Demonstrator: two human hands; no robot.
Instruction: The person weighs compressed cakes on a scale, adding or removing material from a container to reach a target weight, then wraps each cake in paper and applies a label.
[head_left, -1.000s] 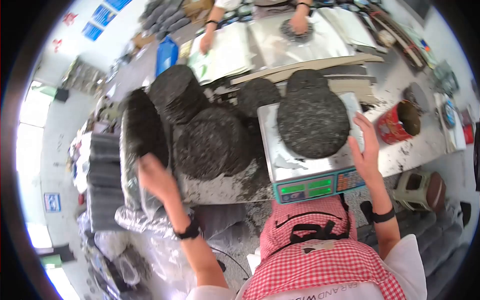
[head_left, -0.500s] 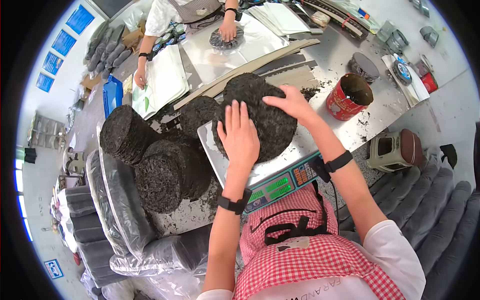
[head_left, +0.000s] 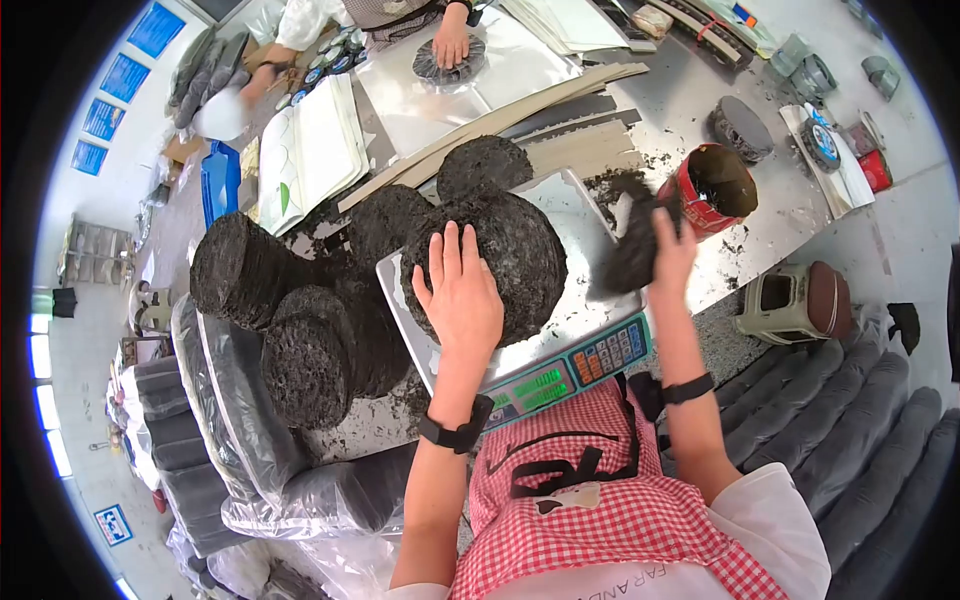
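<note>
My left hand (head_left: 462, 300) lies flat, fingers stretched, on a dark, rough round cake (head_left: 535, 250) of fibrous pressed material. That cake sits on the steel pan (head_left: 590, 215) of a digital scale (head_left: 607, 357) with a lit green display. My right hand (head_left: 674, 255) grips another dark round cake (head_left: 630, 245), tilted nearly on edge and blurred by motion, over the right side of the pan near the red can (head_left: 690, 210). Behind the scale is a further dark cake (head_left: 485, 165). Stacks of similar cakes (head_left: 308, 360) stand left of the scale.
Across the table, a co-worker's hand (head_left: 451, 45) presses a wrapped dark disc (head_left: 448, 65) on plastic sheets. Long flat strips (head_left: 500, 120) lie between us. A dark round block (head_left: 740, 128) stands beyond the can. Plastic-wrapped bundles (head_left: 240, 400) are at the left, a stool (head_left: 790, 300) at right.
My right hand has moved right and lifted a cake off the pile on the scale. My left hand stays on the cake beneath. The co-worker's other arm has swung back.
</note>
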